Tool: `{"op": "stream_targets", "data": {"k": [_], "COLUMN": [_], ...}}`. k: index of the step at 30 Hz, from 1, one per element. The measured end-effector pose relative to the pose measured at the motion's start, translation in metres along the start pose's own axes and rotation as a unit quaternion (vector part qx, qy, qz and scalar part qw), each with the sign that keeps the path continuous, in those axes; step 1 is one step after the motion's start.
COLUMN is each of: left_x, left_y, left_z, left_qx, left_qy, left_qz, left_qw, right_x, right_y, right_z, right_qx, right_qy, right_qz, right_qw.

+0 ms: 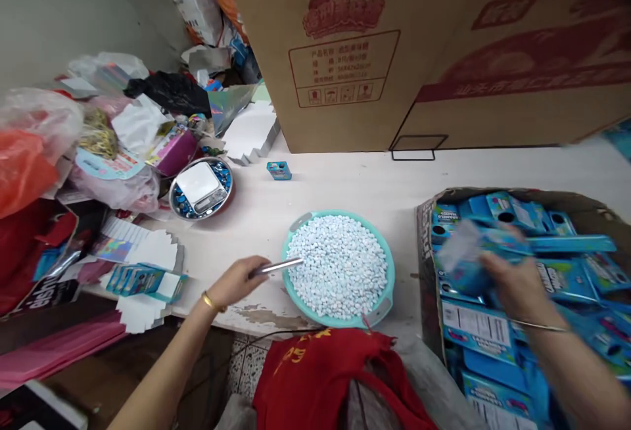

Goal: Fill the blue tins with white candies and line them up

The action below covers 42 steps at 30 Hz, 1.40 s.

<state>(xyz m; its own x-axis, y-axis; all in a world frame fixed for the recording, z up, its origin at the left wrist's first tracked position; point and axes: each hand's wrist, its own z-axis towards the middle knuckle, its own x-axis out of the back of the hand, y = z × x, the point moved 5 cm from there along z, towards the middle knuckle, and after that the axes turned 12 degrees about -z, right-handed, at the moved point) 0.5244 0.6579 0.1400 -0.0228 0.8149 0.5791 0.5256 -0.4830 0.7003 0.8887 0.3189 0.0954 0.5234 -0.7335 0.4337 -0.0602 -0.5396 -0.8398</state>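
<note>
Gripping scoop (276,267), packet (461,256) | basin (392,271) between | carton (345,55) behind | scale (200,183) left

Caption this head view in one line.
Left hand holds a metal tool at a teal basin of pellets; right hand holds a blue packet over a carton of blue boxes.
</note>
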Motion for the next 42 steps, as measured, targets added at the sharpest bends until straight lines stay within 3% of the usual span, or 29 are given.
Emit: {"op": "stream_targets", "data": {"k": [3, 6, 10, 14, 18, 22, 25, 28, 31, 34, 38, 42], "left_x": [-0.053, -0.094, -0.133, -0.148, -0.142, -0.126, -0.111, -0.093, -0.073, -0.056, -0.043, -0.036], "left_y": [0.0, 0.0, 0.007, 0.014, 0.012, 0.011, 0.018, 0.035, 0.058, 0.084, 0.116, 0.144], "left_z": [-0.031, -0.024, 0.022, 0.061, 0.065, 0.052, 0.045, 0.038, 0.033, 0.03, 0.032, 0.035], "left_qx": [0.037, 0.071, 0.062, 0.032, 0.014, -0.006, -0.045, -0.09, -0.129, -0.151, -0.145, -0.097], "left_qy": [0.016, 0.047, 0.069, 0.082, 0.087, 0.086, 0.088, 0.09, 0.082, 0.059, 0.004, -0.041], "left_qz": [0.067, 0.125, 0.122, 0.091, 0.071, 0.044, 0.004, -0.021, -0.023, 0.006, 0.105, 0.223], "left_qw": [0.997, 0.989, 0.988, 0.992, 0.994, 0.995, 0.995, 0.992, 0.988, 0.987, 0.984, 0.969], "right_x": [-0.088, -0.148, -0.18, -0.195, -0.188, -0.161, -0.14, -0.129, -0.13, -0.141, -0.155, -0.163], "right_y": [-0.018, -0.029, -0.03, -0.038, -0.04, -0.033, -0.03, -0.029, -0.032, -0.037, -0.045, -0.05], "right_z": [-0.031, -0.05, -0.068, -0.087, -0.094, -0.095, -0.093, -0.091, -0.091, -0.093, -0.097, -0.1], "right_qx": [-0.001, 0.001, -0.005, 0.011, 0.036, 0.105, 0.189, 0.259, 0.324, 0.374, 0.395, 0.405], "right_qy": [-0.138, -0.194, -0.182, -0.213, -0.21, -0.177, -0.126, -0.056, 0.007, 0.023, 0.02, 0.017], "right_qz": [0.034, 0.038, 0.023, 0.037, 0.047, 0.048, -0.035, -0.163, -0.251, -0.291, -0.297, -0.294], "right_qw": [0.99, 0.98, 0.983, 0.976, 0.976, 0.977, 0.973, 0.95, 0.912, 0.88, 0.869, 0.865]}}
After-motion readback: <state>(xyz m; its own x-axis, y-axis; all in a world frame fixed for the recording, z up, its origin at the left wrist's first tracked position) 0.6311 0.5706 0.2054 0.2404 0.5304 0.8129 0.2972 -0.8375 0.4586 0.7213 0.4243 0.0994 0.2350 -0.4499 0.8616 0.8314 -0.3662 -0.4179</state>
